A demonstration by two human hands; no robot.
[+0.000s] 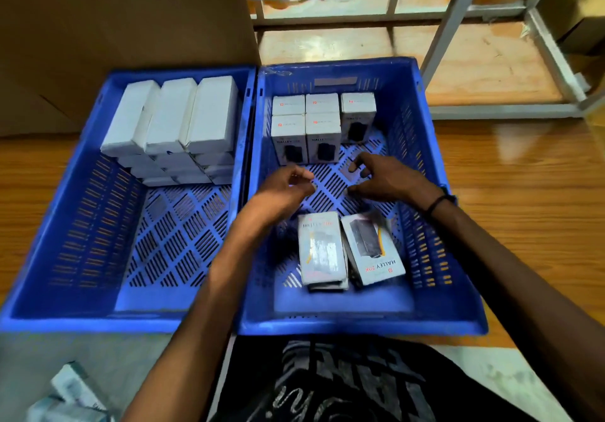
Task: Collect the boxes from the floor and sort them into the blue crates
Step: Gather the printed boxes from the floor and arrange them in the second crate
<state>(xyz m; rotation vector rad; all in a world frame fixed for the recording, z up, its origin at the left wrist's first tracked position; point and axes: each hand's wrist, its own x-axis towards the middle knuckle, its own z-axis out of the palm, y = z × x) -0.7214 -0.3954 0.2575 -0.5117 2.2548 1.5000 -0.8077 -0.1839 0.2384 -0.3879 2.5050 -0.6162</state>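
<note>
Two blue crates stand side by side in front of me. The left crate (pixel 49 258) holds several plain white boxes (pixel 170 117) stacked at its far end. In the right crate (pixel 458 258), several white "Halley" boxes (pixel 322 127) stand upright in rows at the back. Two more Halley boxes lie flat near its front: one (pixel 322 248) on the left and one (pixel 373 248) tilted beside it. My left hand (pixel 284 189) and my right hand (pixel 379 178) hover inside the right crate between the rows and the flat boxes. Both hold nothing, fingers curled and apart.
A large brown cardboard box (pixel 124 22) stands behind the left crate. A grey metal rack (pixel 451 35) with plywood shelves sits behind the right crate. Pale boxes (pixel 72 395) lie on the floor at my lower left. The floor around is wood-patterned.
</note>
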